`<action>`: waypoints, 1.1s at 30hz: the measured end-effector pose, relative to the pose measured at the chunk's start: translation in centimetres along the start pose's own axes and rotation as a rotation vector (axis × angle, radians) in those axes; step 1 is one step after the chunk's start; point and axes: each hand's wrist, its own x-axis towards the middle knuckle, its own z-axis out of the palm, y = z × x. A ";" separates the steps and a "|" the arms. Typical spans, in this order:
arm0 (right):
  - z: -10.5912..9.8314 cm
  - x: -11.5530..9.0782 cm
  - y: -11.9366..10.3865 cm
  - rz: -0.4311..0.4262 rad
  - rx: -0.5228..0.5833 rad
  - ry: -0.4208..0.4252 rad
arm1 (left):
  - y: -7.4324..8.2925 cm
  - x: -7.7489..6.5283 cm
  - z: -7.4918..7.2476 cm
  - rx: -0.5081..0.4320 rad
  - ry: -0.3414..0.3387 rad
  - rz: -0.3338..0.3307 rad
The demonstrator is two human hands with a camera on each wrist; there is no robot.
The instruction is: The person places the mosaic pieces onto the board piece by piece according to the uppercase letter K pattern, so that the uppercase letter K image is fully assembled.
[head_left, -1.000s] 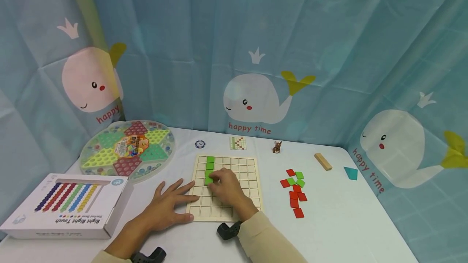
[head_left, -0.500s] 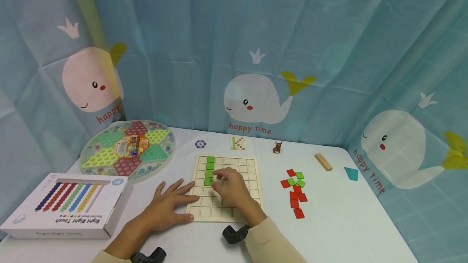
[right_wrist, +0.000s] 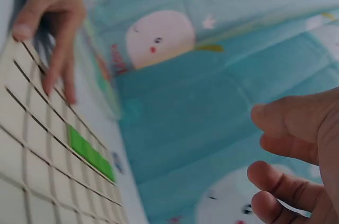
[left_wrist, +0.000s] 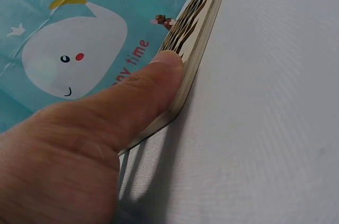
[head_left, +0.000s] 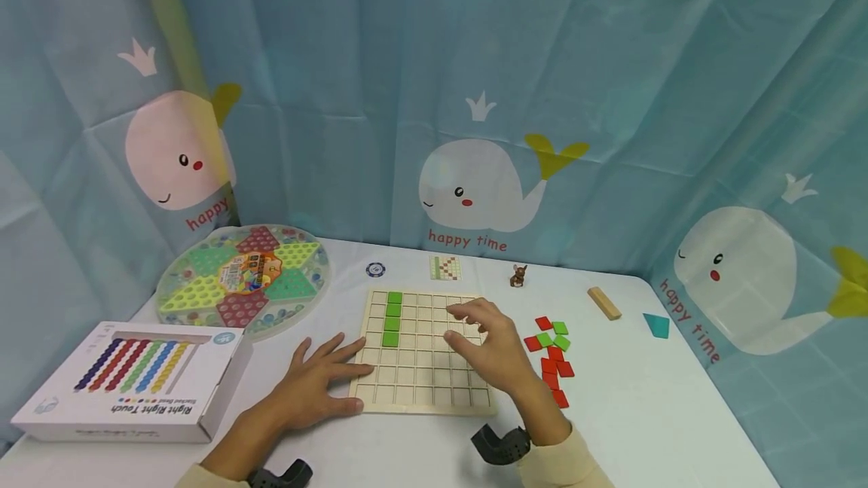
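A light wooden grid board (head_left: 423, 400) lies on the white table, with several green square tiles (head_left: 392, 323) in one column near its upper left. My left hand (head_left: 313, 390) has its fingers spread and rests on the board's left edge. In the left wrist view, the thumb (left_wrist: 145, 89) touches the board's rim. Over the right part of the board hovers my right hand (head_left: 495, 345), its fingers loosely bent with a gap between thumb and fingers and nothing in it. Right of the board lie loose red tiles (head_left: 550, 366) and green tiles (head_left: 545, 340), partly behind the right hand's side.
A boxed bead toy (head_left: 136, 382) and a round game board (head_left: 244, 277) stand at the left. Along the back are a poker chip (head_left: 376, 269), a patterned card (head_left: 445, 268) and a small brown figurine (head_left: 518, 276). A wooden block (head_left: 604, 303) and teal piece (head_left: 656, 325) lie right.
My right hand has left the column of green tiles and moved right across the board, toward the loose tiles. My left hand has stayed at the board's left edge.
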 end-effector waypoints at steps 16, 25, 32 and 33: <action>-8.7 -2.8 3.9 0.079 -0.135 0.246 | -0.1 0.1 -0.2 0.019 -0.008 0.009; -11.7 -4.0 7.1 0.159 -0.098 0.318 | 0.1 0.2 -0.1 0.014 -0.010 0.001; -12.5 -5.0 11.1 0.207 -0.098 0.302 | 0.2 0.0 -0.3 0.012 -0.008 -0.007; -12.5 -5.2 12.3 0.216 -0.096 0.305 | 0.2 0.0 -0.3 0.014 -0.004 0.000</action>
